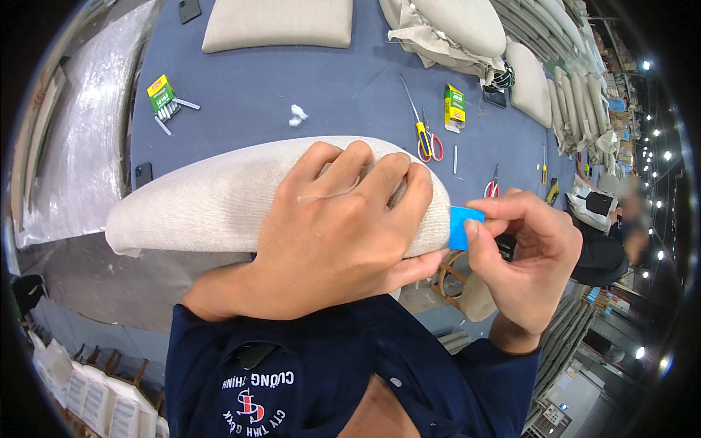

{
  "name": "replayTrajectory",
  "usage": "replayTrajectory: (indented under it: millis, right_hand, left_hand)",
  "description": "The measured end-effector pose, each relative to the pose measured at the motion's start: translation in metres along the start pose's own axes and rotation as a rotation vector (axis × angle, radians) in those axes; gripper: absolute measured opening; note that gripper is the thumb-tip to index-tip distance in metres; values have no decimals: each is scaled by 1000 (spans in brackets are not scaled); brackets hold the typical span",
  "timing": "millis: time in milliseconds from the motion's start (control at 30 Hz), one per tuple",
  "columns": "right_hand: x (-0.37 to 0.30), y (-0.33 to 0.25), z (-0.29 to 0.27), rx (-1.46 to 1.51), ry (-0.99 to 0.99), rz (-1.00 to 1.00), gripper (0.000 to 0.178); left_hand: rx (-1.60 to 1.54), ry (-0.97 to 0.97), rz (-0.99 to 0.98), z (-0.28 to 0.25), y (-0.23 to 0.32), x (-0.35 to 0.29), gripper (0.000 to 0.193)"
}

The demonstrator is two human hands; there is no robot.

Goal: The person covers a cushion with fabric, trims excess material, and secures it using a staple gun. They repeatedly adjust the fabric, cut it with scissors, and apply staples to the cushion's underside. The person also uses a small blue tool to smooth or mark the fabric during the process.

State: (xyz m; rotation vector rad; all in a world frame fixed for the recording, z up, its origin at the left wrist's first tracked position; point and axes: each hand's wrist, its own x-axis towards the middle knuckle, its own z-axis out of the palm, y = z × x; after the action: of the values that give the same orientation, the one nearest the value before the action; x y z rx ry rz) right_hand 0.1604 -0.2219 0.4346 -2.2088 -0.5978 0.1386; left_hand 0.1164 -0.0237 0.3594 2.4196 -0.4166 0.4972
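A beige fabric-covered cushion [190, 193] stands on its edge at the near side of the table, its long side running left to right. My left hand [343, 226] is wrapped over its right half, the fingers curled over the top and the thumb along the lower side. A thread lies across those fingers. At the cushion's right end, my right hand [526, 248] pinches a small bright blue tab [461, 228] between thumb and forefinger. The tab's left edge meets the fabric; whether it is stuck or sewn there I cannot tell.
Scissors [431, 146], a screwdriver [421, 131] and a green-yellow box [454, 108] lie on the blue-grey table [241, 95]. Staple strips spill from another box [159, 93] at left. Further cushions [277, 25] lie at the back. A person [634, 226] is at far right.
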Motion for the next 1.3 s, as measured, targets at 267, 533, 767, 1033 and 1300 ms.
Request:
replayTrajectory:
  millis: [267,533,767,1033,1300]
  right_hand:
    - [2,0,-2,-5,-4,41,17]
    - [7,-3,-7,-61,-75,61,17]
    - [-5,10,4,109,112,-12,17]
    - [-11,69,47,770,481,13,11]
    - [29,19,66,743,285,-24,14]
  left_hand:
    - [-6,-36,-1,3,3,2,60]
    - [-1,-48,3,3,5,2,59]
    - [18,29,-19,-2,-4,5,58]
    - [93,241,53,-30,-54,14,52]
    - [146,196,-15,-55,-67,8,52]
